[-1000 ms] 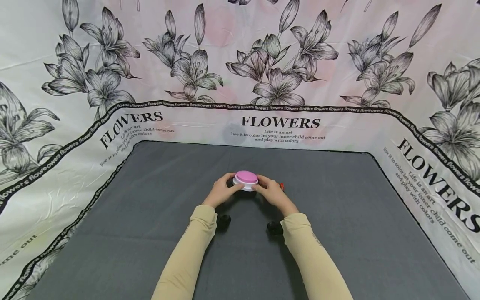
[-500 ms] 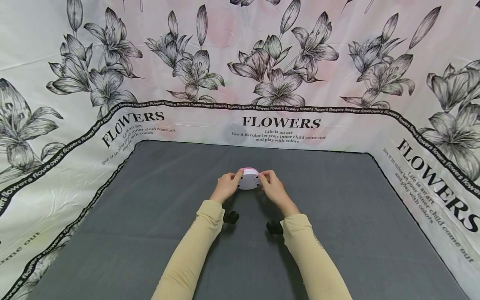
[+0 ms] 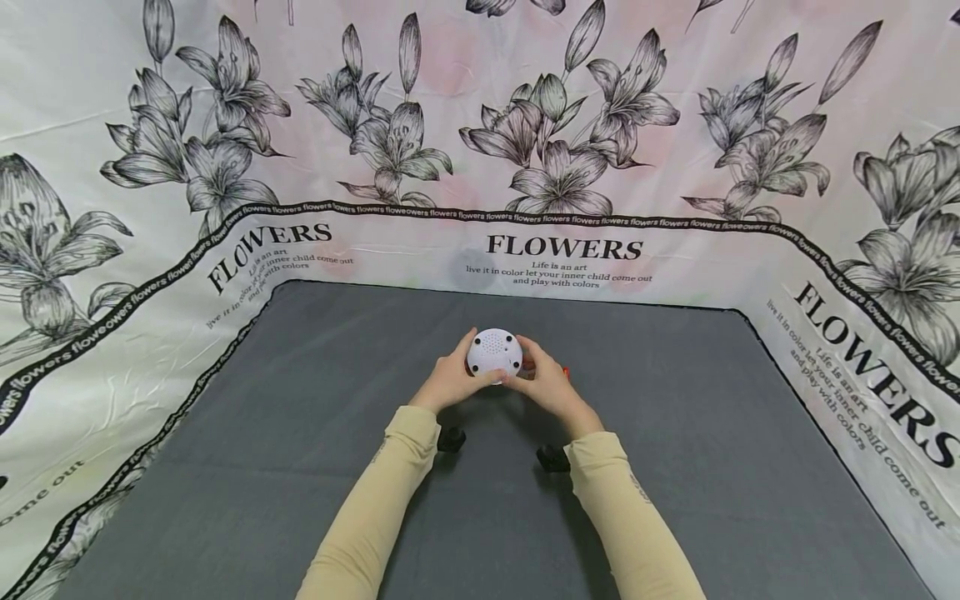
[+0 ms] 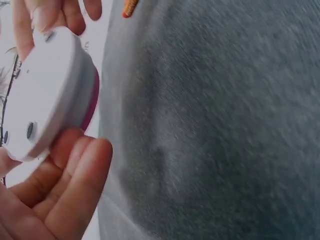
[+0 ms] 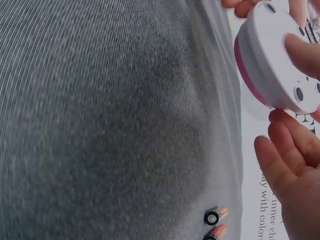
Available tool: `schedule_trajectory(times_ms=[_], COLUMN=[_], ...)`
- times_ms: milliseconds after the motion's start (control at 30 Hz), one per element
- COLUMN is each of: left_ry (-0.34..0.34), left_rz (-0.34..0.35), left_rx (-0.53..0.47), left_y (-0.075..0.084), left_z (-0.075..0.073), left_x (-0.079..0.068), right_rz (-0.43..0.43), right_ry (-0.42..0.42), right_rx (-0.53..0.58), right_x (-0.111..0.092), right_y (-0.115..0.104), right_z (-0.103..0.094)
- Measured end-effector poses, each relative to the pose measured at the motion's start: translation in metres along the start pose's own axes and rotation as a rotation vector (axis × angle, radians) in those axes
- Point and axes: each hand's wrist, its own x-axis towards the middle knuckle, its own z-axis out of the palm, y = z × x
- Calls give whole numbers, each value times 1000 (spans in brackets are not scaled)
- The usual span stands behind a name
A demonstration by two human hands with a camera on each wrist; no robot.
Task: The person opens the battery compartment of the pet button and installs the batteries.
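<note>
A round white push-button device (image 3: 495, 352) with a pink top is held up over the cloth between both hands. Its underside faces the head camera, showing a patch of small speaker holes and black rubber feet. My left hand (image 3: 452, 377) grips its left edge, fingers curled round the side in the left wrist view. My right hand (image 3: 551, 387) holds the right edge, its thumb pressed on the white underside (image 5: 280, 55) in the right wrist view. From the side, the pink top (image 4: 91, 102) points away from me; the head view hides it.
Dark grey cloth (image 3: 300, 467) covers the table. Just beyond the right hand lies a small red-orange item (image 3: 566, 372); the right wrist view shows two small battery-like cylinders (image 5: 212, 218). A flower-printed sheet (image 3: 405, 250) rises along the back and sides.
The push-button device has been tipped over: its pink top faced up a second ago, now its underside shows. Both hands have shifted their hold on its rim.
</note>
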Motion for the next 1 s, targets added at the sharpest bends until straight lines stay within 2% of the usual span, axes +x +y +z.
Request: schedule_trajectory(times_ms=[100, 200, 433, 667, 767, 900, 1000], left_ry=[-14, -30, 11, 37, -15, -130, -180], left_rz=[42, 60, 107, 97, 102, 111, 114], left_rx=[-17, -46, -82, -105, -192, -347, -382], left_y=[-2, -3, -8, -17, -22, -24, -24], left_z=[-1, -1, 6, 12, 15, 16, 16], left_x=[-3, -4, -1, 1, 2, 1, -1], right_rz=[-28, -13, 33, 26, 37, 86, 115], right_ry=[-9, -6, 17, 10, 10, 2, 4], right_rx=[-59, -82, -88, -82, -88, -87, -86], right_x=[-2, -4, -7, -10, -11, -14, -16], right_y=[0, 0, 1, 4, 5, 5, 6], right_z=[-1, -1, 2, 3, 3, 4, 4])
